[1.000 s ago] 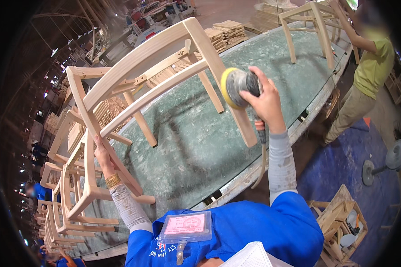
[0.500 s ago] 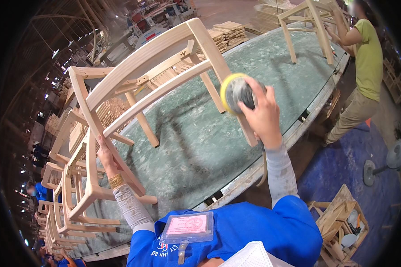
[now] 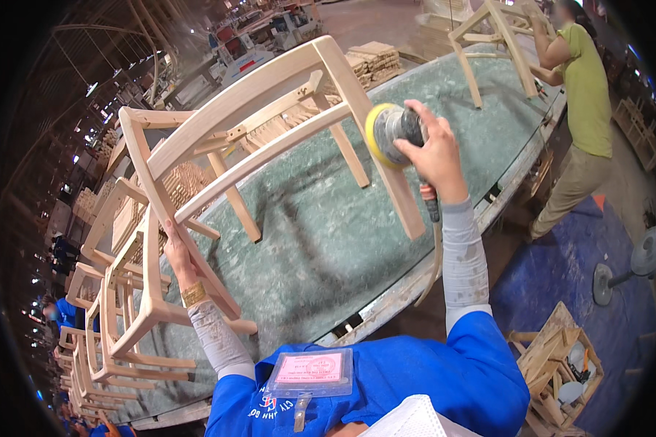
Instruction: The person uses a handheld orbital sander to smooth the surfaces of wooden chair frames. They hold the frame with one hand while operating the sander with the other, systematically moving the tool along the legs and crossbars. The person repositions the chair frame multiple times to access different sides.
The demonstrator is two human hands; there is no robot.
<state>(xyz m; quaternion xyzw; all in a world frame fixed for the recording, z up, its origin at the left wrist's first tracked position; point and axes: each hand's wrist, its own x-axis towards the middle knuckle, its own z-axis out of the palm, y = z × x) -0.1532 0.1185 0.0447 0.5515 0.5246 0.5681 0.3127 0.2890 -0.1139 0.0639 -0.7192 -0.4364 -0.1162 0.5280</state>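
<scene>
A pale unfinished wooden chair frame (image 3: 251, 113) stands on the green worktable (image 3: 310, 240) in front of me. My left hand (image 3: 179, 251) is wrapped round its lower left upright. In my right hand (image 3: 436, 154) is an orbital sander (image 3: 395, 136) with a yellow-rimmed pad and a hose running down from it. The sander's pad faces the chair's right upright (image 3: 377, 149) and overlaps its outer edge. Whether the pad touches the wood there I cannot tell.
More chair frames (image 3: 135, 306) crowd the table's left side. At the far right a person in a yellow-green shirt (image 3: 589, 84) handles another chair frame (image 3: 499, 47). A wooden crate (image 3: 561, 364) with scraps stands at the lower right, near a grey stand (image 3: 603, 282). Wood stacks (image 3: 372, 62) lie beyond the table.
My right hand and the sander have moved slightly up and to the right along the upright. The chair has shifted slightly to the right, with my left hand still on it.
</scene>
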